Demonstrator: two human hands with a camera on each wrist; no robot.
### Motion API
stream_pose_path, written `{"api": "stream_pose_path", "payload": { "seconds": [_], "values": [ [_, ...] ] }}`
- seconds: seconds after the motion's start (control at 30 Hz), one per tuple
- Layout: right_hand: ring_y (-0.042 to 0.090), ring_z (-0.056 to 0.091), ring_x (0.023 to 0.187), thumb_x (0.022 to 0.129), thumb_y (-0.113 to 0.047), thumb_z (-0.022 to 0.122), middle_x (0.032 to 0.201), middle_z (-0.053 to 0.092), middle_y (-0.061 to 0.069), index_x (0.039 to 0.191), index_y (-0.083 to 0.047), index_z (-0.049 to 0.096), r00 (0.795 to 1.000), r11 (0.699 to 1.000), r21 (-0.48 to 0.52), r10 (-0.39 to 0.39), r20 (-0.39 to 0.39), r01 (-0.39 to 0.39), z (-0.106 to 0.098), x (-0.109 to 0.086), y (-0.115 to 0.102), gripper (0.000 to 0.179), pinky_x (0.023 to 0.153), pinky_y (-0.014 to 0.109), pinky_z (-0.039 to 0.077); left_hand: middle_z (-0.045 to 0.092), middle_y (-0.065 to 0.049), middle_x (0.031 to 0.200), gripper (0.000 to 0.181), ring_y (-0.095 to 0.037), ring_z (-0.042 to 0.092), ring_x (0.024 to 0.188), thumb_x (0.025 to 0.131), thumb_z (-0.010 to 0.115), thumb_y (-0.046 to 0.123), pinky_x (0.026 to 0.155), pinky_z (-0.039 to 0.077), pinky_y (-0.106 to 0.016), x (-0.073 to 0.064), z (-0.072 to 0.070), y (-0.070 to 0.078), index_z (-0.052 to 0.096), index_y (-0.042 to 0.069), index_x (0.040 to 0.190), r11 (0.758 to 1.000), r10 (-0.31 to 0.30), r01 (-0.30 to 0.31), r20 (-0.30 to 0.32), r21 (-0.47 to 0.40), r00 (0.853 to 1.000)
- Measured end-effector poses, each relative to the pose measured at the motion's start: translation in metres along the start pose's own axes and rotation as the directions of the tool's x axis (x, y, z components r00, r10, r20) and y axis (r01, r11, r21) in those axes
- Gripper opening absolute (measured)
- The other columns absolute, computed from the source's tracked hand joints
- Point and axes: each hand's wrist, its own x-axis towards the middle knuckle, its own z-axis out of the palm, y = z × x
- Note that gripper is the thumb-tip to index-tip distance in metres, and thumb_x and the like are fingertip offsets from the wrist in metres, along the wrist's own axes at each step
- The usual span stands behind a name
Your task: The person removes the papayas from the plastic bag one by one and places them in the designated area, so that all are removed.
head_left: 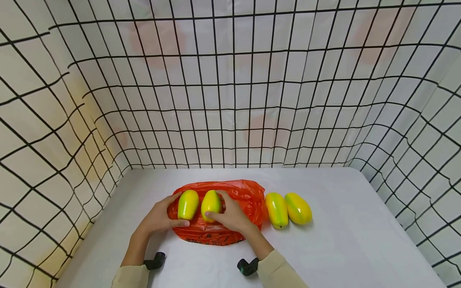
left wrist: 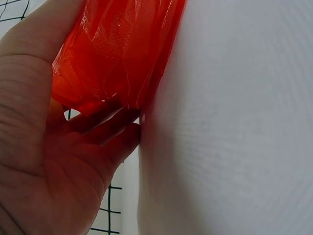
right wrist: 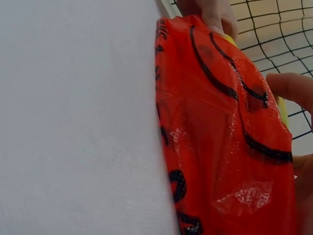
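Head view high, facing forward-down; wrist views low, close, sharing red bag point(right wrist: 215, 132).

Bright light, glare on bag point(right wrist: 215, 132), warped grid point(head_left: 234, 84)

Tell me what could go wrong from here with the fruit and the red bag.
The rounded left fruit could roll away from the left hand, or the right fruit slip from the right hand. The thin, wrinkled red bag might tear if pulled. The two loose fruits to its right could roll if bumped.
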Motion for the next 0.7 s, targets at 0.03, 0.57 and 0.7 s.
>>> {"api": "stream_pose_path", "payload": {
  "seconds": [0.03, 0.57, 0.7],
  "values": [
    [0.024, 0.055, 0.116, 0.082, -0.055, 0.070, 0.137, 0.051, 0.003, 0.149, -0.023, 0.030, 1.000, 1.000, 0.005, -0.001, -0.002, 0.001, -0.001, 0.000, 0.000, 0.084, 0.094, 0.045, 0.054, 0.052, 0.000, 0.140, 0.104, -0.025, 0.051, 0.125, 0.061, 0.083, 0.060, 0.097, 0.051, -0.053, 0.000, 0.000, 0.000, 0.038, 0.025, 0.148, 1.000, 0.000, 0.000, 0.000, -0.002, 1.000],
    [0.027, 0.048, 0.124, 0.084, -0.046, 0.071, 0.147, 0.043, -0.002, 0.148, -0.038, 0.033, 1.000, 0.999, 0.039, 0.011, -0.019, -0.010, -0.010, -0.007, 0.000, 0.075, 0.101, 0.054, 0.047, 0.051, -0.001, 0.142, 0.107, -0.025, 0.050, 0.126, 0.061, 0.084, 0.060, 0.098, 0.050, -0.052, -0.001, 0.001, -0.001, 0.037, 0.023, 0.149, 1.000, -0.008, 0.008, 0.000, -0.024, 1.000],
    [0.026, 0.046, 0.126, 0.084, -0.044, 0.071, 0.149, 0.042, -0.004, 0.146, -0.040, 0.037, 1.000, 1.000, 0.019, -0.008, -0.022, 0.008, -0.012, -0.009, 0.002, 0.071, 0.103, 0.055, 0.045, 0.052, 0.000, 0.141, 0.106, -0.025, 0.050, 0.126, 0.060, 0.085, 0.058, 0.098, 0.051, -0.051, -0.001, 0.000, 0.001, 0.038, 0.023, 0.149, 1.000, -0.003, 0.002, -0.006, -0.026, 1.000]
  ]
}}
